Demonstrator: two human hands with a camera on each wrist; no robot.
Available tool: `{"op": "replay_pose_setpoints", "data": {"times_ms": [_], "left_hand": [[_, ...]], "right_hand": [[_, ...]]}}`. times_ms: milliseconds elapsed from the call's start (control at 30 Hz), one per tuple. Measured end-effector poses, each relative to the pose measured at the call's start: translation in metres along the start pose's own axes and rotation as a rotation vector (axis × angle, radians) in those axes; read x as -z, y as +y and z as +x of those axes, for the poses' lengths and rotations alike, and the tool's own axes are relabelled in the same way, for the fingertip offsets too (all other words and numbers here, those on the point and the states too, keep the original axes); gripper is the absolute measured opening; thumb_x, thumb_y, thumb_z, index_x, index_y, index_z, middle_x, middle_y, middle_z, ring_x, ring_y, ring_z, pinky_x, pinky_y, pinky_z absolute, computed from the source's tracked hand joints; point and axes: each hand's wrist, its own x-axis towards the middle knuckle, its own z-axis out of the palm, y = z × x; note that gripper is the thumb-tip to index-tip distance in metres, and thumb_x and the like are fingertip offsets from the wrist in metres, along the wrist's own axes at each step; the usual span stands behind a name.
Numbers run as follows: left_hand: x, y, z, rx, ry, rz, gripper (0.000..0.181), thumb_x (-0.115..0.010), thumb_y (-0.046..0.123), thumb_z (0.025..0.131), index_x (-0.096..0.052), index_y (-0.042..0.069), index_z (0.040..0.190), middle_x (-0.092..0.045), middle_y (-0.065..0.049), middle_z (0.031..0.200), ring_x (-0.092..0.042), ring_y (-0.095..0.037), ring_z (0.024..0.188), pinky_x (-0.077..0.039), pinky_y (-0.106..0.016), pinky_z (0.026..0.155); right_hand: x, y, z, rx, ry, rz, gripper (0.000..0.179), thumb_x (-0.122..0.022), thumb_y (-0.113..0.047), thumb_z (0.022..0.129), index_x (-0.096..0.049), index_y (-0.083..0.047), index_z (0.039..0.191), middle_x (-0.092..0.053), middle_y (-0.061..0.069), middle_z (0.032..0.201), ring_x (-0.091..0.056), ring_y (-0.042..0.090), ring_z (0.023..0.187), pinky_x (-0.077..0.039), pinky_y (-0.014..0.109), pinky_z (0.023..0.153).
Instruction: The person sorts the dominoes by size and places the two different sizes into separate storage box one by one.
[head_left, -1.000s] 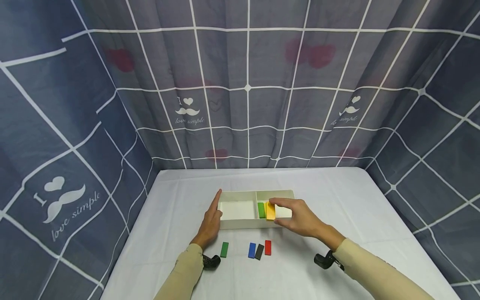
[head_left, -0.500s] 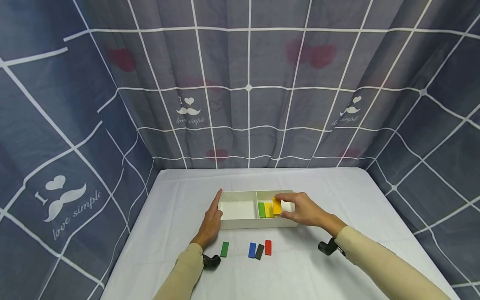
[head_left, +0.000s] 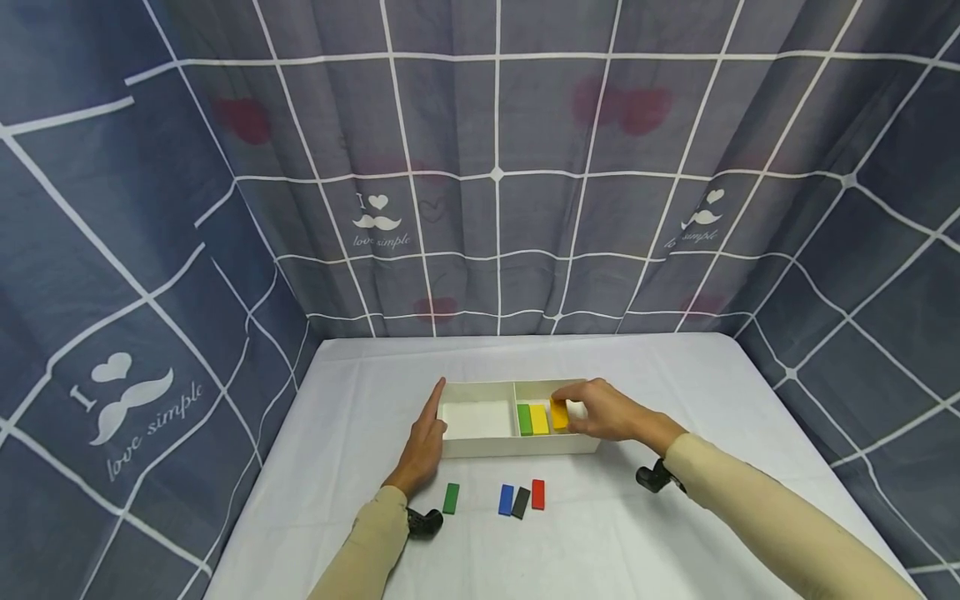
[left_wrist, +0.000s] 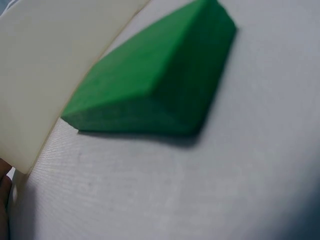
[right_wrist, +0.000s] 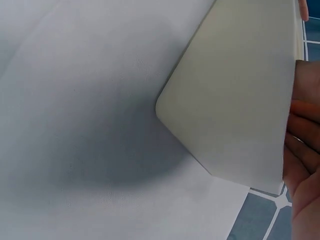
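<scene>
A cream two-compartment box (head_left: 480,448) sits on the white table. My right hand (head_left: 617,413) pinches an orange-yellow block (head_left: 558,414) inside the right compartment, between thumb and fingers. To its left in that compartment stand a light green block (head_left: 524,420) and a yellow block (head_left: 538,420), with a gap before the held one. My left hand (head_left: 422,447) rests against the box's left end, index finger straight along it. In the right wrist view the box wall (right_wrist: 230,95) hides the held block, and part of the right hand (right_wrist: 305,150) shows behind it.
In front of the box lie a dark green block (head_left: 451,498), a blue block (head_left: 506,500), a black block (head_left: 521,502) and a red block (head_left: 537,494). The green block (left_wrist: 145,75) looms close in the left wrist view. A grid-patterned curtain (head_left: 465,208) surrounds the table.
The right hand has carried the orange-yellow block rightward, away from the yellow one, and lowered it into the right compartment. The left hand has stayed at the box's left end.
</scene>
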Motion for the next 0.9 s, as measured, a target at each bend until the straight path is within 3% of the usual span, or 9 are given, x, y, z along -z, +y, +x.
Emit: {"op": "replay_pose_setpoints", "data": {"times_ms": [200,433,633,900], "left_hand": [[0.000,0.000,0.001,0.013,-0.004,-0.005,0.079,-0.031,0.006,0.108,-0.011,0.036,0.177,-0.017,0.003,0.184,-0.018,-0.026,0.171,-0.014,-0.057,0.139],[-0.001,-0.001,0.000,0.003,0.003,0.000,0.079,-0.030,0.005,0.106,-0.011,0.030,0.178,-0.018,-0.002,0.185,-0.019,-0.031,0.170,-0.015,-0.061,0.138],[-0.002,-0.001,0.000,0.005,0.004,-0.003,0.081,-0.031,0.005,0.106,-0.010,0.035,0.178,-0.018,-0.002,0.185,-0.019,-0.031,0.170,-0.015,-0.061,0.138],[-0.002,-0.001,0.001,0.002,0.009,-0.004,0.080,-0.031,0.005,0.105,-0.011,0.030,0.178,-0.019,-0.004,0.184,-0.020,-0.034,0.170,-0.015,-0.063,0.137]], "right_hand": [[-0.002,0.000,0.005,0.004,-0.050,-0.044,0.051,-0.091,-0.011,0.088,-0.075,-0.002,0.135,-0.079,0.005,0.128,-0.072,0.025,0.121,-0.059,0.050,0.111],[-0.007,0.000,0.012,0.011,-0.081,-0.042,0.050,-0.092,-0.010,0.087,-0.076,-0.001,0.133,-0.080,0.007,0.125,-0.073,0.024,0.116,-0.061,0.049,0.108],[-0.009,0.002,0.019,0.029,-0.097,-0.047,0.045,-0.092,-0.009,0.087,-0.079,0.000,0.128,-0.082,0.007,0.120,-0.075,0.023,0.111,-0.063,0.048,0.104],[-0.011,0.000,0.027,0.007,-0.134,-0.066,0.041,-0.090,-0.006,0.089,-0.079,0.000,0.129,-0.081,0.010,0.123,-0.075,0.024,0.112,-0.063,0.046,0.105]]}}
